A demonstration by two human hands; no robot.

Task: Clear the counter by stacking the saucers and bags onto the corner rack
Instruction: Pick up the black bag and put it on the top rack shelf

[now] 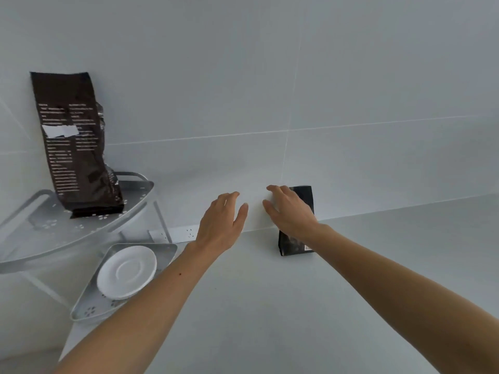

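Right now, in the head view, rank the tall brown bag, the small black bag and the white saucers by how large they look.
1. Tall brown bag, standing on the rack's upper shelf: largest.
2. White saucers on the lower shelf.
3. Small black bag on the counter, partly hidden by the right hand; the saucers sit nearer the camera, so 2 and 3 are unsure.

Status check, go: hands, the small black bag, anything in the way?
Both hands open, left hand empty, right hand in front of small black bag. Bag upright on counter against the wall. Nothing blocking it.
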